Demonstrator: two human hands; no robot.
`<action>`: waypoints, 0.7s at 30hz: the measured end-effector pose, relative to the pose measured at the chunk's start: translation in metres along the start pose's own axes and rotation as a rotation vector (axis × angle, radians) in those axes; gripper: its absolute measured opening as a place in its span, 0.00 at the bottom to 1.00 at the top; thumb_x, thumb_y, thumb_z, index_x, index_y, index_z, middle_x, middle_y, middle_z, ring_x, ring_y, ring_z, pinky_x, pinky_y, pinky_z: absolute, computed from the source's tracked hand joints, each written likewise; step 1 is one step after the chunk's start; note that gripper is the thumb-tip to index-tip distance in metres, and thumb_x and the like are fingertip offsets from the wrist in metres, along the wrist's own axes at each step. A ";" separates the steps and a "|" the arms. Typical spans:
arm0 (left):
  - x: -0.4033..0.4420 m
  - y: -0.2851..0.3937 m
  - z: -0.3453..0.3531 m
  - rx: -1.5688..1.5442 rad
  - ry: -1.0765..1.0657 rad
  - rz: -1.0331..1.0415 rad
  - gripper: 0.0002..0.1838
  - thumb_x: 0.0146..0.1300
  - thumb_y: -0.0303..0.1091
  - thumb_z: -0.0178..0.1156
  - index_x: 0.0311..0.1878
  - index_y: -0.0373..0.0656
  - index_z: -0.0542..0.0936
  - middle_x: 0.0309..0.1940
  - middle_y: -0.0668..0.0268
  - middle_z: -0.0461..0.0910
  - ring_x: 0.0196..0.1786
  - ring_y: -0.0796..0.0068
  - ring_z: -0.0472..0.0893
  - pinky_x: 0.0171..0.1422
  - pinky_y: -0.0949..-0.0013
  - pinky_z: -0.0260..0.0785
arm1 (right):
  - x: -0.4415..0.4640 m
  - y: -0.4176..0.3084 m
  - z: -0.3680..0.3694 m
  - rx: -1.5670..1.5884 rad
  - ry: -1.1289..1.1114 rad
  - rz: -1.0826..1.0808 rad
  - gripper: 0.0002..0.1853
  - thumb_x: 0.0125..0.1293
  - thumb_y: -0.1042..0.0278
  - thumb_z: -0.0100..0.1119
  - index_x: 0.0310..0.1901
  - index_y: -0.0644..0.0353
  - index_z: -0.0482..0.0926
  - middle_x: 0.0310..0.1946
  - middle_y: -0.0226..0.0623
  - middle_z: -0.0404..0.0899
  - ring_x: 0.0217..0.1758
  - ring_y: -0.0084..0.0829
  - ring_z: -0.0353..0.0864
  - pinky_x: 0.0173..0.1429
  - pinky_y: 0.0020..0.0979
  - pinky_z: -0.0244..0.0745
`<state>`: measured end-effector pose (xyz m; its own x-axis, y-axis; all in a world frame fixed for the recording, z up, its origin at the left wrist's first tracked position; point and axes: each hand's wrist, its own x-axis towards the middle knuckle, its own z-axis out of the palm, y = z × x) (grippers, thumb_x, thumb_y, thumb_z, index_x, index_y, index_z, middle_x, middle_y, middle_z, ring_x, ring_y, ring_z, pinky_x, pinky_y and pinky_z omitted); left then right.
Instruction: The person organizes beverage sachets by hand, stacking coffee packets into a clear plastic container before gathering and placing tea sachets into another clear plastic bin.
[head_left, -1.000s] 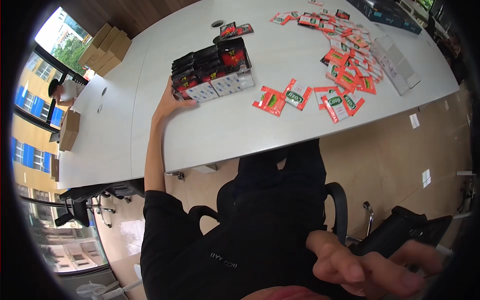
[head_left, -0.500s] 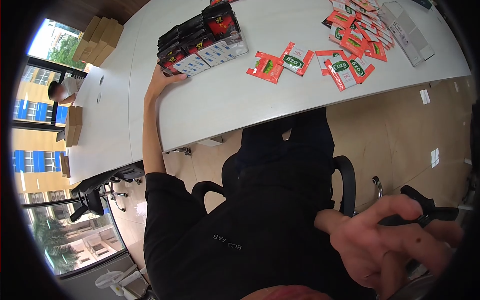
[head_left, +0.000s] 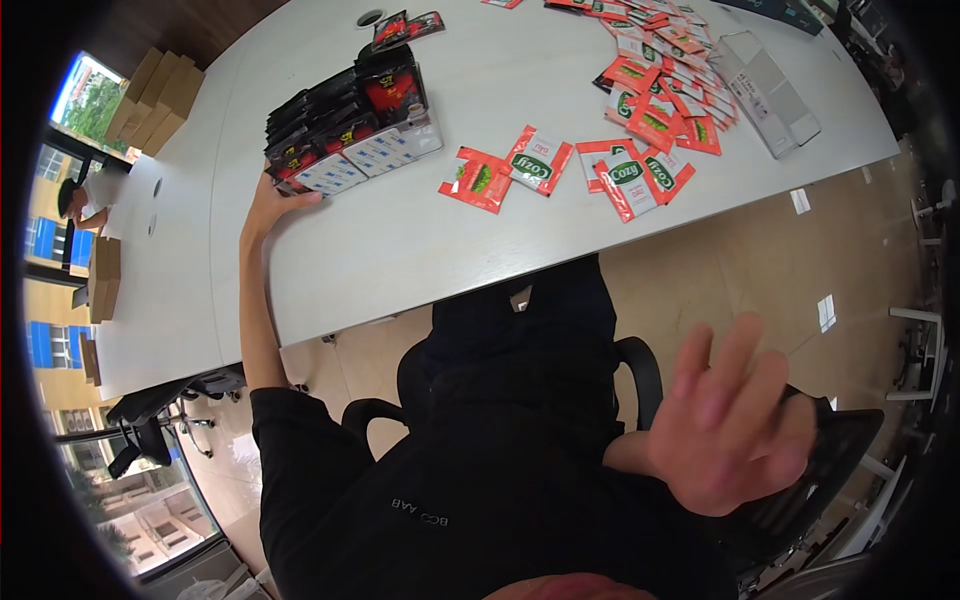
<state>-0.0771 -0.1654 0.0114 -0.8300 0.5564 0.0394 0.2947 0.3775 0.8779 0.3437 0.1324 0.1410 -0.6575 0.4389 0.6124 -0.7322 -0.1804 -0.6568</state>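
Note:
My left hand (head_left: 278,205) holds the near left end of a white box (head_left: 335,174) with blue print; its thumb lies along the front and its other fingers are mostly hidden. Black-and-red sachets (head_left: 392,90) stand packed upright in the box. My right hand (head_left: 738,430) is raised to the right of my body, away from the table. It is slightly blurred, with fingers apart and partly bent, and nothing in it.
Loose red-and-white Cozy sachets (head_left: 540,160) lie near the table's front edge, with a larger heap (head_left: 650,75) behind. A long clear-and-white case (head_left: 768,95) sits right. Two black-and-red sachets (head_left: 408,30) lie beyond the box. Cardboard boxes (head_left: 155,100) and a person (head_left: 92,195) are far left.
The camera view has turned, so the table appears lower and further left. My right hand has come up towards the table, its fingers now pointing upward in view. My left hand stays on the box.

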 end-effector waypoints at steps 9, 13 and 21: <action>0.001 -0.004 -0.006 0.112 -0.038 -0.039 0.38 0.43 0.38 0.81 0.57 0.34 0.75 0.46 0.58 0.82 0.46 0.69 0.81 0.55 0.66 0.73 | 0.012 0.020 -0.010 0.408 -0.342 0.053 0.18 0.76 0.64 0.48 0.33 0.59 0.86 0.19 0.30 0.74 0.15 0.21 0.68 0.21 0.27 0.62; -0.001 -0.008 -0.007 0.071 -0.031 -0.093 0.41 0.40 0.37 0.82 0.59 0.35 0.74 0.47 0.58 0.82 0.48 0.67 0.81 0.56 0.63 0.74 | -0.020 0.073 -0.080 0.196 -0.803 0.657 0.05 0.69 0.76 0.60 0.43 0.67 0.80 0.28 0.37 0.82 0.21 0.26 0.78 0.23 0.25 0.70; -0.005 0.009 0.012 -0.264 -0.045 0.008 0.64 0.28 0.26 0.84 0.73 0.41 0.57 0.59 0.60 0.74 0.60 0.64 0.77 0.67 0.58 0.72 | -0.146 0.257 -0.188 -1.304 -0.396 0.507 0.09 0.58 0.64 0.70 0.38 0.56 0.84 0.30 0.33 0.85 0.40 0.34 0.85 0.54 0.44 0.73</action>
<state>-0.0649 -0.1563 0.0133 -0.8043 0.5934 0.0308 0.1625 0.1698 0.9720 0.2853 0.1873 -0.2001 -0.9545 0.2663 0.1345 0.1257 0.7678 -0.6282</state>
